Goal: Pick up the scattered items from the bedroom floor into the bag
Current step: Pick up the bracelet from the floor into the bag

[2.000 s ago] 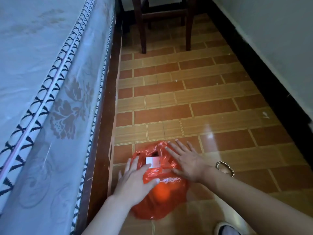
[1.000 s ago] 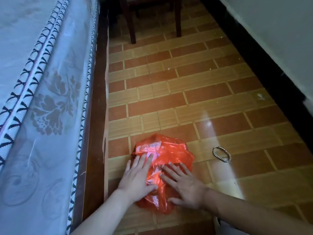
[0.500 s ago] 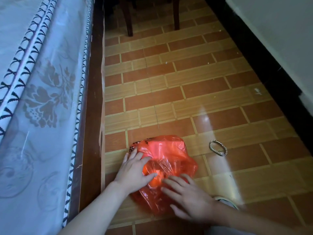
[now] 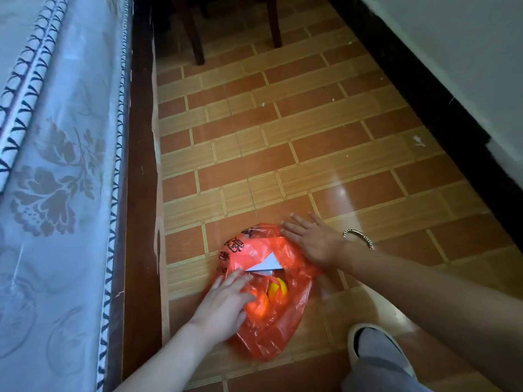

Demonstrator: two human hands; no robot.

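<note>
Both of your hands rest flat on a red plastic bag [image 4: 271, 315] lying on the tiled floor [image 4: 283, 154] beside the bed [image 4: 56, 165]. Your left hand [image 4: 223, 304] presses its near left side, fingers [image 4: 232, 281] spread, gripping nothing. Your right hand [image 4: 314, 239] lies open-palmed on its far right edge. A white card [image 4: 267, 264] and something orange [image 4: 276, 290] show inside. A bracelet [image 4: 359, 237] lies near your right wrist.

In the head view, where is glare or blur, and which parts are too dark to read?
Head view: a bright glare streak lies on the tiled floor beyond the right hand; the left hand on the red plastic bag is slightly motion-blurred; the chair legs at top sit in deep shadow; wide-angle lens bends the mattress edge.
</note>
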